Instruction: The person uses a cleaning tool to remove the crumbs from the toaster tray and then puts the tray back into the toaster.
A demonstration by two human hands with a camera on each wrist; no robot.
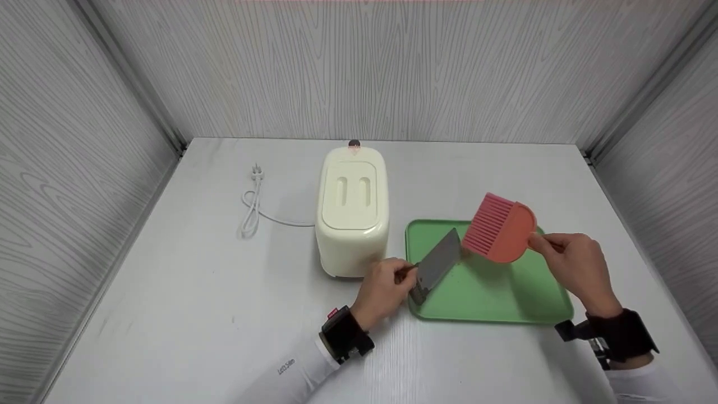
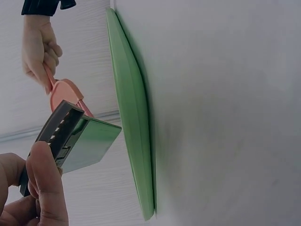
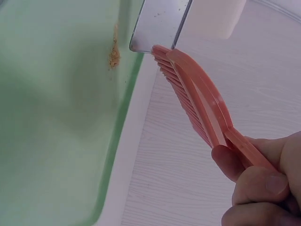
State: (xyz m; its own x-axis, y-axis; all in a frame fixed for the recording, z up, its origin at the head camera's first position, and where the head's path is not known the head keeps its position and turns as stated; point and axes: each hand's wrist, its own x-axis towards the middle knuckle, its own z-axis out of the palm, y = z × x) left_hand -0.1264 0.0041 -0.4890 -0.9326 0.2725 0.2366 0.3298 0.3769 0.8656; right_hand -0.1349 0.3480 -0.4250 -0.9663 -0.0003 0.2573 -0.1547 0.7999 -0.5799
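A toaster's metal crumb tray (image 1: 440, 261), with a dark end piece (image 2: 59, 134), is pinched at that end by my left hand (image 1: 387, 286). It is tilted above the left part of a green tray (image 1: 505, 311). My right hand (image 1: 580, 266) grips the short handle of an orange brush (image 1: 507, 233) with pinkish bristles. In the right wrist view the bristle tips are at the crumb tray's corner; whether they touch it I cannot tell. Brown crumbs (image 3: 114, 56) lie in a small heap on the green tray, and a few specks show on the metal.
A cream toaster (image 1: 353, 196) with a lid stands left of the green tray, close to my left hand. Its white cord and plug (image 1: 256, 174) lie bundled on the white table (image 1: 185, 269). Grey wood-grain walls (image 1: 392, 67) enclose the back and sides.
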